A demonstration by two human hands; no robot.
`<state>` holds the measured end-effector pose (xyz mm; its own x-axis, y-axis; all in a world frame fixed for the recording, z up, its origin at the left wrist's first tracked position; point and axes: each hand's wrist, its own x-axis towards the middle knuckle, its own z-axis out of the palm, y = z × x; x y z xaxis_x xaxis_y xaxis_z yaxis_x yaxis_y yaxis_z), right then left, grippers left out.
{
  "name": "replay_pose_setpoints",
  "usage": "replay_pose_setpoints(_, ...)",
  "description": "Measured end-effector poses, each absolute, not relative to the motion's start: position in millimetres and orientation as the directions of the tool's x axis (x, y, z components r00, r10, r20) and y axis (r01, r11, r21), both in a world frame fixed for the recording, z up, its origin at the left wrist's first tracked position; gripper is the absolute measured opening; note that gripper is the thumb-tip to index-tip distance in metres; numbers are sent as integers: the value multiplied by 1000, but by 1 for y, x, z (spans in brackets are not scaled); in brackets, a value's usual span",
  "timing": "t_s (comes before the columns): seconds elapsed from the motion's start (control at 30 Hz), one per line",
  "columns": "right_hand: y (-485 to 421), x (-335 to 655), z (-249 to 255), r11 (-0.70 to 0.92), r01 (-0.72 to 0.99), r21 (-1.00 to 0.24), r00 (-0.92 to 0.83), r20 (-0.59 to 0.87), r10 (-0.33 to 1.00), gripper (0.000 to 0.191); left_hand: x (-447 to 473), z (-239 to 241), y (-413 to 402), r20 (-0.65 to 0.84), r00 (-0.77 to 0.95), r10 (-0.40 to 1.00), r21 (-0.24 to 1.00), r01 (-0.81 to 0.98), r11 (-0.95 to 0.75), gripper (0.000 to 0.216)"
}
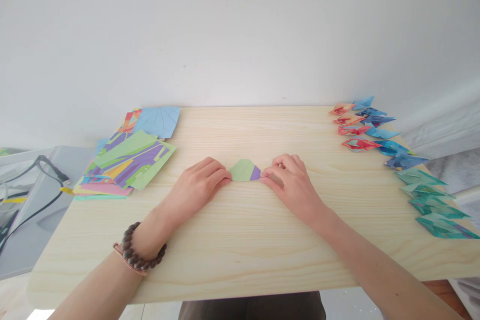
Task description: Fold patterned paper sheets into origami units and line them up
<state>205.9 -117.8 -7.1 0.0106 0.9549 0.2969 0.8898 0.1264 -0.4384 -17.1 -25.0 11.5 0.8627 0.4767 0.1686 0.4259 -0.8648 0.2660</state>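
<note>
A small folded piece of green and purple paper lies flat in the middle of the light wooden table. My left hand rests on the table with its fingertips pressed together on the paper's left tip. My right hand pinches the paper's right, purple tip, fingers curled. A bead bracelet circles my left wrist.
A loose stack of patterned paper sheets lies at the table's left, with a light blue sheet on its far side. Several folded paper pieces, red and blue then teal, line the right edge. Cables lie on a grey surface at left.
</note>
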Motion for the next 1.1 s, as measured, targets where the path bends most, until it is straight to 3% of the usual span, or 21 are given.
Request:
replay_pose_setpoints(0.13,-116,210,-12,70,839,-540,73,240,968,10,-19,11,-23,153,843,516,283,463,-840,20)
replay_pose_setpoints(0.33,-115,214,-10,74,815,-575,56,206,977,13,-20,10,-23,144,859,491,235,452,-860,20)
replay_pose_setpoints(0.57,-116,213,-7,84,846,-527,9,171,985,10,-20,7,-23,136,870,473,171,450,-877,18)
replay_pose_setpoints(0.77,-114,211,-5,235,851,-470,-140,229,963,11,-17,13,-25,99,922,374,86,366,-926,22)
replay_pose_setpoints(0.9,-114,211,-6,254,832,-493,-150,242,959,12,-17,14,-27,106,934,341,112,330,-937,30)
replay_pose_setpoints(1.1,-115,209,-13,95,836,-541,63,266,962,13,-20,9,-24,153,903,401,244,358,-901,34)
